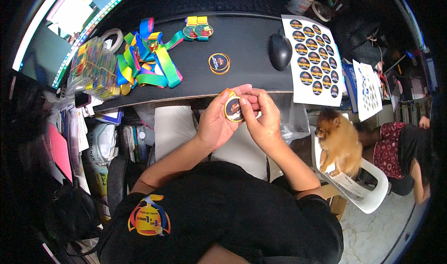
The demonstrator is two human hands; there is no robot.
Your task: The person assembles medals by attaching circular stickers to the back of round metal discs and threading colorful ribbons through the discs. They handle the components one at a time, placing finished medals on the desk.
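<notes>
left hand (215, 119): I see it cupped under a round gold-rimmed medal with a dark printed face (233, 109); thumb on the upper edge, fingers curled behind; reads to me as a cradle so the face stays turned up toward the head.
right hand (263, 119): fingertips pinched at the medal's right rim, thumb on the face; looks like pressing or smoothing a sticker down, though I cannot tell if the sticker is fully seated.
medal position: held in the air between both hands, just in front of the near edge of the black desk mat (242, 54); not resting on anything.
desk, centre: small stack of round dark stickers or discs with orange edges (219, 63), near the hands, probably kept within reach.
desk, left: heap of rainbow-coloured ribbons (149, 61); two finished medals with green faces on yellow ribbon (197, 30) beyond it; clear bag of coloured items (94, 68) at the far left.
desk, right: white sheet of round dark stickers in rows (313, 59), laid flat beside a black computer mouse (280, 50); second sheet of small stickers (369, 89) hangs off the edge.
surroundings: small fluffy tan dog (339, 143) sits on a white plastic chair (368, 192) to the right; another person in a red patterned top (400, 154) beyond it, hands not at this work.
</notes>
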